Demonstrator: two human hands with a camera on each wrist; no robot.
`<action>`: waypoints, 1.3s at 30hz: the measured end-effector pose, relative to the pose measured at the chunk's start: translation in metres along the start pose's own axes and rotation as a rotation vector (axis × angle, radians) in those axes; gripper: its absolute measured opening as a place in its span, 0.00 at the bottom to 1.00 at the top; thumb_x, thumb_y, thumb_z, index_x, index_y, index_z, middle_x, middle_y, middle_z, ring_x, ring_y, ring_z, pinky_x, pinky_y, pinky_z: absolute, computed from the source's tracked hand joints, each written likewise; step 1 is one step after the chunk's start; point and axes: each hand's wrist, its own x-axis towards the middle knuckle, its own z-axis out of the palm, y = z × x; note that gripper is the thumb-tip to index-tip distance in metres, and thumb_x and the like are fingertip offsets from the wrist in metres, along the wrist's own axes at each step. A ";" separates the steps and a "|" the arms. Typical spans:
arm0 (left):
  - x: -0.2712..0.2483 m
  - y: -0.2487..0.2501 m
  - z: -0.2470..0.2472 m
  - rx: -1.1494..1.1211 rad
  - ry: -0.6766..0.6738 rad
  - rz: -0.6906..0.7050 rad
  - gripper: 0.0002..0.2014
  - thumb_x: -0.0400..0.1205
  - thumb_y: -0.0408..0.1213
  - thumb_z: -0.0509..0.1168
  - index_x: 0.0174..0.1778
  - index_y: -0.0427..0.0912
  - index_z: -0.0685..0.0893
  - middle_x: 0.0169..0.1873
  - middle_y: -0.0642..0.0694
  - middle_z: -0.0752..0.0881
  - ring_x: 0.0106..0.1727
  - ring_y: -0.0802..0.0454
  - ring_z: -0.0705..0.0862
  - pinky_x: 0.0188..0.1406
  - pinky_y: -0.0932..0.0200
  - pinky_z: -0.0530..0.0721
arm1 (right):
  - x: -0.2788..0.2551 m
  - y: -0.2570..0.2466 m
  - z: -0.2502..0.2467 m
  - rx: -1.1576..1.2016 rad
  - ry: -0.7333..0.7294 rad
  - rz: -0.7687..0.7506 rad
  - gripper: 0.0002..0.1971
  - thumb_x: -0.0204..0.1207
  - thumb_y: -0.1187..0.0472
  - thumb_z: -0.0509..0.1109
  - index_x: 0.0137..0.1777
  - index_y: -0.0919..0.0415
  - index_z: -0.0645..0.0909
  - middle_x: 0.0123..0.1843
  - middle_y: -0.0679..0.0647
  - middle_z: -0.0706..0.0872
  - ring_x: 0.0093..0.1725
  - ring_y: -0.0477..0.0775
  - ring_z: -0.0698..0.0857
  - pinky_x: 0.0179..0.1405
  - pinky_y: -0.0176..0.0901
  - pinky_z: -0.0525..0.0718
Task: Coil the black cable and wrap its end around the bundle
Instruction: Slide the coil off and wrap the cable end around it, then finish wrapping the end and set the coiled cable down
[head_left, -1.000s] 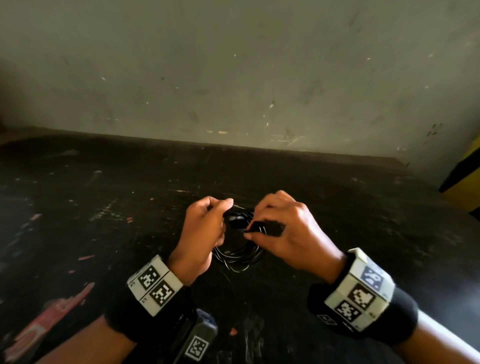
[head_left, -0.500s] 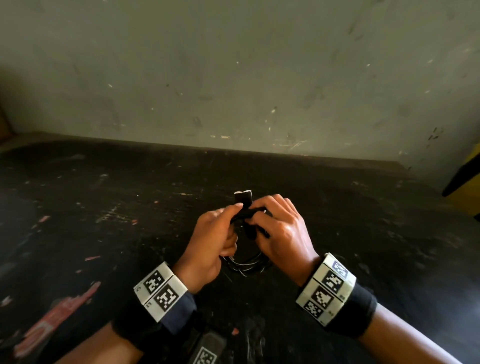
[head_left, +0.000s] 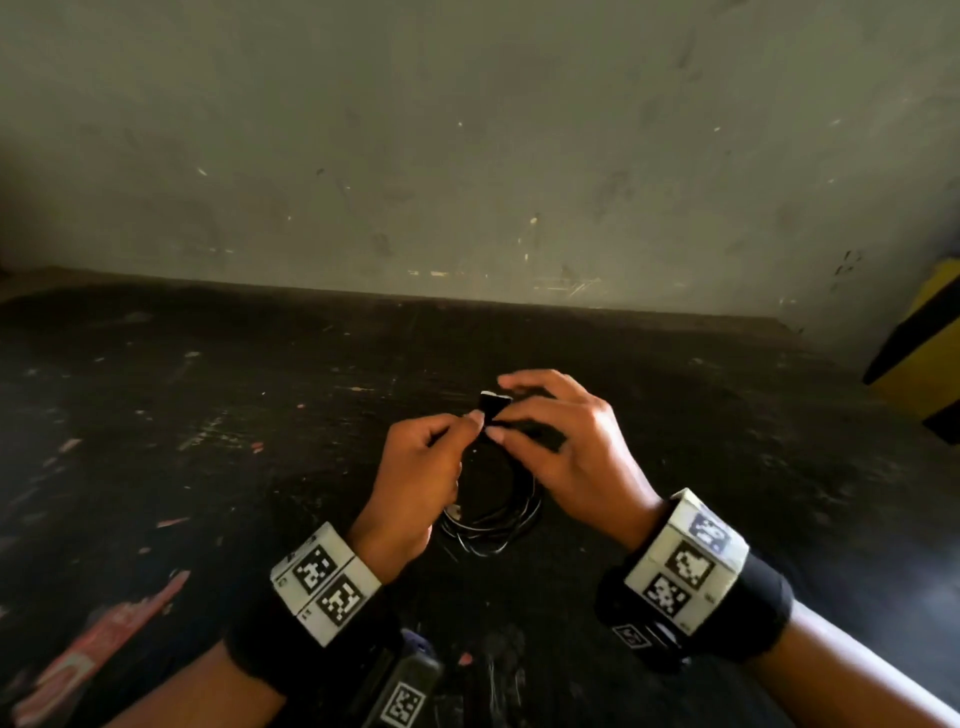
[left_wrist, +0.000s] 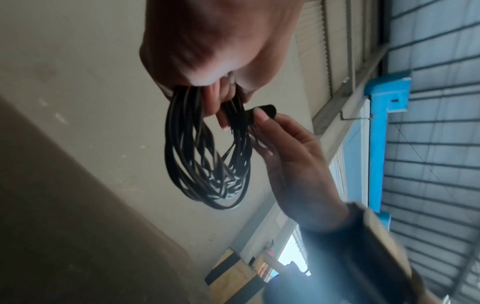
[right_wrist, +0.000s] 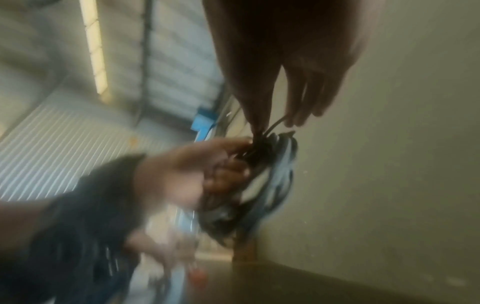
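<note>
Coiled black cable (left_wrist: 207, 156) held in the air above the middle of the dark table (head_left: 208, 415), well back from its far edge at the wall (head_left: 467, 156), not resting on it. Left hand (head_left: 415, 478) clenched around the top of the bundle, loops hanging free below; grip placed there presumably to keep the turns gathered while the end is worked. Right hand (head_left: 566, 447) pinching a flat black end piece (head_left: 493, 402), either strap or plug, against the top of the coil, thumb and forefinger closed on it, remaining fingers spread; likely positioned to lead the end around the bundle. Number of wraps already made: not discernible, crossing point covered by both hands. Nature of the end piece uncertain. Right wrist view heavily blurred; only hands and a dark mass of loops recognisable. Cable dark against the dark table in the head view, lower loops alone distinct.
</note>
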 end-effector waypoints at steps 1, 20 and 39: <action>-0.001 0.001 0.000 0.023 -0.012 0.038 0.13 0.83 0.37 0.63 0.31 0.43 0.84 0.11 0.56 0.71 0.12 0.63 0.68 0.13 0.71 0.64 | 0.002 0.000 0.000 0.085 0.002 0.077 0.08 0.73 0.57 0.74 0.50 0.56 0.88 0.63 0.52 0.85 0.62 0.43 0.82 0.62 0.46 0.83; 0.002 -0.008 -0.019 0.131 -0.171 0.071 0.14 0.83 0.37 0.62 0.34 0.40 0.86 0.10 0.54 0.72 0.13 0.63 0.68 0.14 0.70 0.65 | 0.008 -0.002 0.005 0.476 -0.211 0.486 0.12 0.72 0.64 0.74 0.56 0.58 0.85 0.41 0.54 0.89 0.41 0.50 0.90 0.46 0.41 0.88; 0.014 -0.049 -0.062 -0.561 0.146 -0.335 0.11 0.81 0.35 0.59 0.33 0.38 0.75 0.13 0.54 0.65 0.12 0.60 0.62 0.12 0.67 0.65 | -0.019 0.022 0.064 0.801 -0.133 0.925 0.05 0.74 0.72 0.70 0.49 0.70 0.84 0.41 0.63 0.91 0.37 0.53 0.91 0.35 0.38 0.90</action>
